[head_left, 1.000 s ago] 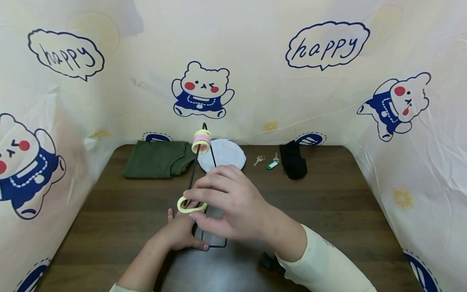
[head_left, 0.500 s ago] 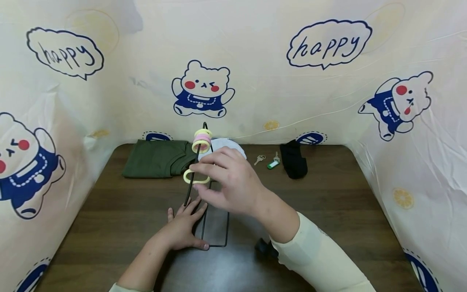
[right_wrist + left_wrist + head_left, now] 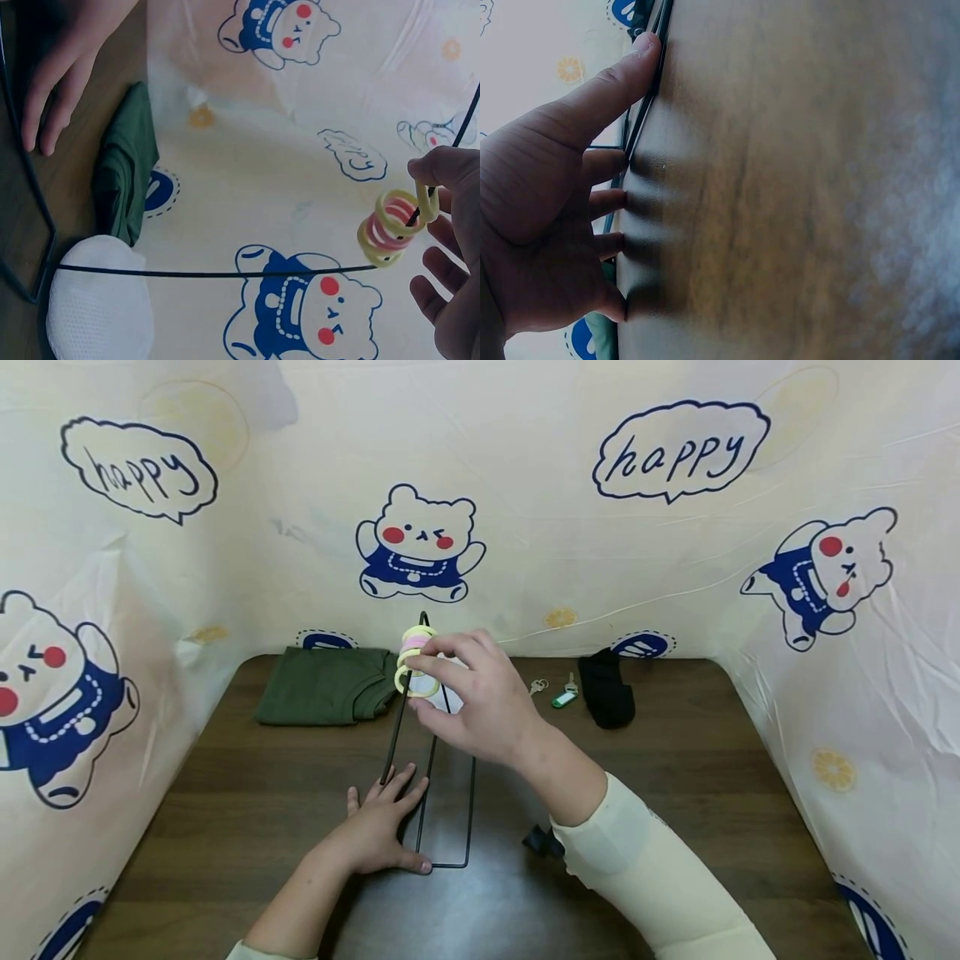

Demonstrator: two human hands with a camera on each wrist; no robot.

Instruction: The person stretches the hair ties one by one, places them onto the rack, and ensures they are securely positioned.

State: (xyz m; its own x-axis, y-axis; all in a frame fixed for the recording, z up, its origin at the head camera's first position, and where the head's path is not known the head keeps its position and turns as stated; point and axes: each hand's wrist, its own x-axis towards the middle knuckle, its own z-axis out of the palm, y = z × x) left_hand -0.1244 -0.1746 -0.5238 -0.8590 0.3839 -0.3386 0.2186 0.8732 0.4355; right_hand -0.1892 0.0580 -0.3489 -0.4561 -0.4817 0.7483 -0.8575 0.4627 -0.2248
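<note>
Dark brown wood-grain table (image 3: 675,777). Backdrop sheet (image 3: 525,485) cream, printed with white bears in navy overalls, red cheeks, navy-outlined "happy" speech bubbles, faint yellow lemon slices. Wire stand (image 3: 450,810) black. Rings on it (image 3: 415,647): pale yellow and pink stacked (pink between yellows in the right wrist view (image 3: 390,225)). Folded cloth (image 3: 322,687) olive green. Mesh pouch (image 3: 97,307) white. Black cloth (image 3: 606,689) by the keys (image 3: 558,692), one with a green tag. Sleeve (image 3: 660,885) pale cream-yellow.

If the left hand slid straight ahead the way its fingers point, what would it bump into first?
Probably the green folded cloth at the back of the table. The left hand lies flat beside the black wire stand, fingers aimed forward; bare wood lies between, though depth is uncertain.
</note>
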